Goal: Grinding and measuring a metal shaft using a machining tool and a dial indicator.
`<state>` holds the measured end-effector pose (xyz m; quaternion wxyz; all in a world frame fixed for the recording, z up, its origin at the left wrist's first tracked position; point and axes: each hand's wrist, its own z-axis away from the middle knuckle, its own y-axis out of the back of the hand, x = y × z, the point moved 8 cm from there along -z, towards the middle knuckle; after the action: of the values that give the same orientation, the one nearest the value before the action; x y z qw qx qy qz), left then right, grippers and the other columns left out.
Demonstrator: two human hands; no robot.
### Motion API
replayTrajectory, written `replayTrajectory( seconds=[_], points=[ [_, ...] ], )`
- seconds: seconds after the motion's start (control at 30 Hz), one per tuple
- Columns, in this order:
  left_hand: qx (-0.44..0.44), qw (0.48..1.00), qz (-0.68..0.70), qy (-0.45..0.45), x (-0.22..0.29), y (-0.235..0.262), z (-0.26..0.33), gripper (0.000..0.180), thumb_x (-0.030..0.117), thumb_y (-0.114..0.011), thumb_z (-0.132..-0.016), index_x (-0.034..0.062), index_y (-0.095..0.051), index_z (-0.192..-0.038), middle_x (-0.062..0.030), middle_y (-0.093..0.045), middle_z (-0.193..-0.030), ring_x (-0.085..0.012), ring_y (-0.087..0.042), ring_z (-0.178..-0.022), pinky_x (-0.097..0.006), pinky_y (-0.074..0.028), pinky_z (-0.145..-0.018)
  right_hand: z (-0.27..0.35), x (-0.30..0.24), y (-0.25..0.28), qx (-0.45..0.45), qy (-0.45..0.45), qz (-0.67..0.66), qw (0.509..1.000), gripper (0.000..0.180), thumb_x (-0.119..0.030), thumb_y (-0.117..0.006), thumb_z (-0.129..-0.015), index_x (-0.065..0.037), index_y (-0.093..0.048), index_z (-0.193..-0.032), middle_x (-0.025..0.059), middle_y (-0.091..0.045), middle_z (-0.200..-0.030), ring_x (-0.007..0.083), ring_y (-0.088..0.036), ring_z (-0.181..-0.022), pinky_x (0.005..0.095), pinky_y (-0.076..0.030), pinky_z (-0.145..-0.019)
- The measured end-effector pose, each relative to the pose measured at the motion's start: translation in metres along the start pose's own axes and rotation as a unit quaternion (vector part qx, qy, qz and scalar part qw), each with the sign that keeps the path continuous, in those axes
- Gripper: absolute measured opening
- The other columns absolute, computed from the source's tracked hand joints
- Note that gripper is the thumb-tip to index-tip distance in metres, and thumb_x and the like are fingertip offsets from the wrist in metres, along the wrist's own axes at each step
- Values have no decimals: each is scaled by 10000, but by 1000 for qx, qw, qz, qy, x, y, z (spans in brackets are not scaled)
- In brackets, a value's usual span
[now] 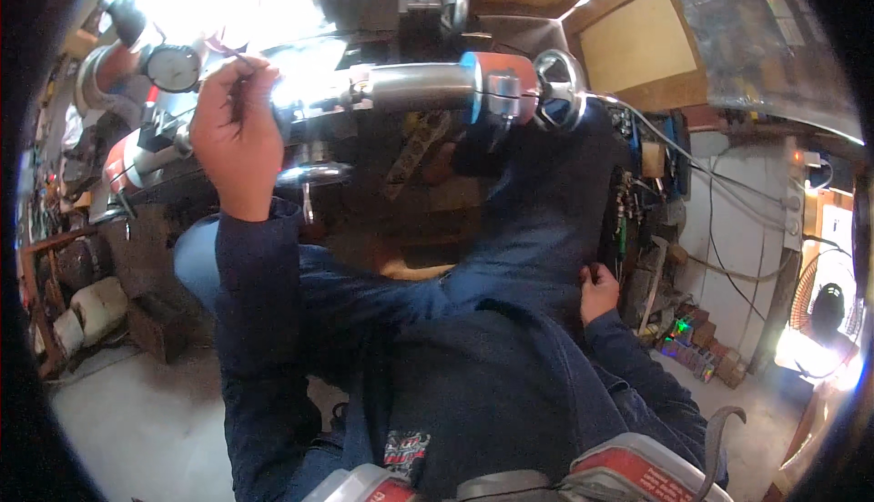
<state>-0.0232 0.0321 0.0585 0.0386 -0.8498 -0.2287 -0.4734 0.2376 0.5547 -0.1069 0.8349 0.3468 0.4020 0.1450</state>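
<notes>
A workshop; the metal handwheel (557,91) and round dial (173,68) show it.

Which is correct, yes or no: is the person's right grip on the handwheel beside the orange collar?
No, the right grip is low beside the leg, apart from the handwheel.

I have the dial (173,68) just left of the left hand (238,133) and the bar (423,89) to its right, so sideways room there is tight. Nearer, I see a dark gap between bar and legs (364,297), with a small wheel (319,172) jutting into its left part. From the right hand (600,294), the right leg (537,215) blocks my straight path to the bar; a handwheel (559,92) stands at the bar's right end.
</notes>
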Motion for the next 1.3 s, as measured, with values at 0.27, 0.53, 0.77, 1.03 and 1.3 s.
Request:
replayTrajectory(
  seconds=[0.27, 0.53, 0.77, 1.03, 1.3],
  points=[
    [39, 999, -27, -24, 3, 4, 4, 84, 0, -638, -900, -8, -600, -974, -72, -656, -907, -124, -645, -814, -264, -533, -746, 23, -40, 1, 35, 69, 90, 993, 404, -279, -551, -974, 23, -536, -1242, 214, -629, -1147, 367, -596, -1066, 411, -448, -906],
    [46, 999, 18, -12, 11, -3, -1, 65, -14, -642, -879, -6, -609, -934, -85, -673, -869, -146, -679, -793, -250, -525, -705, 8, -93, -2, 166, 193, -6, 967, 442, -321, -459, -1010, -25, -508, -1335, 186, -537, -1302, 352, -526, -1190, 413, -409, -992],
    [37, 999, 15, -24, 7, -1, -4, 63, -12, -628, -892, -8, -602, -950, -93, -669, -874, -157, -681, -800, -259, -529, -717, -24, -78, 5, 124, 100, 41, 986, 463, -354, -451, -1012, -27, -515, -1334, 166, -553, -1282, 333, -533, -1187, 417, -408, -999],
    [59, 998, 32, -18, 5, 2, -2, 67, 2, -641, -889, -8, -597, -939, -83, -664, -868, -140, -667, -776, -251, -523, -703, -93, -53, -3, 27, 29, -123, 992, 697, -547, -541, -932, 2, -500, -1359, 176, -551, -1331, 280, -515, -1238, 384, -407, -1023],
    [64, 998, 9, -27, 12, -2, 1, 95, 32, -646, -905, 7, -586, -973, -51, -650, -873, -110, -631, -786, -247, -513, -717, -153, 42, -18, -42, 0, -288, 957, 572, -419, -557, -959, -23, -502, -1368, 149, -535, -1361, 274, -507, -1253, 392, -443, -999]
  ],
)
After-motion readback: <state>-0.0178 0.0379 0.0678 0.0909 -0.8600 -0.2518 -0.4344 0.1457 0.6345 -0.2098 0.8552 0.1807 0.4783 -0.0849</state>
